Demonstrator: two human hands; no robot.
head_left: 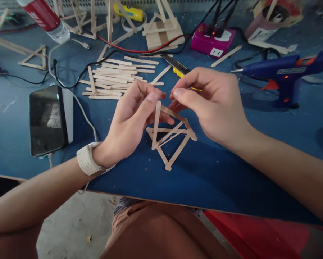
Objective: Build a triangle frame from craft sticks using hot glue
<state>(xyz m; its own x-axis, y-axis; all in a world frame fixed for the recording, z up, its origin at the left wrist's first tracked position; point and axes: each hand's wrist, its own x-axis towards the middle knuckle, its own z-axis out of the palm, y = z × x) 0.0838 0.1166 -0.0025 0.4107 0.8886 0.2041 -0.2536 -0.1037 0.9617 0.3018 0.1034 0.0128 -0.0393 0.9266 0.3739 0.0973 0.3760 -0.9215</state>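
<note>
**A:** Where's the stick frame (pixel 169 135) sitting, and what's looking sketchy?

**B:** It's sitting on the bench (pixel 204 183), right under and between the hands. The left hand (pixel 133 117) is curling around the top, thumb resting close against the forefinger. The right hand (pixel 218 108) is pressing thumb and forefinger together, maybe pinching a super fine strand, but that's not showing clearly.

**A:** Is the left one actually gripping a stick?

**B:** Can't tell, the fingers are blocking that bit.

**A:** OK, so what could be going wrong?

**B:** If that's a glue string and it's clinging to skin, a quick tug could be dragging the leaning sticks crooked. The joints are only overlapping at the ends, so any soft glue could be letting them twist. Also, the utility knife (pixel 178 72) is lying right behind the right hand, so a careless reach could be meaning a bump or a nick. And the glue gun (pixel 288 73) is pointing its nozzle that way with a light glowing, so it's probably heating. Burn risk if the arm's swinging wide.
</note>
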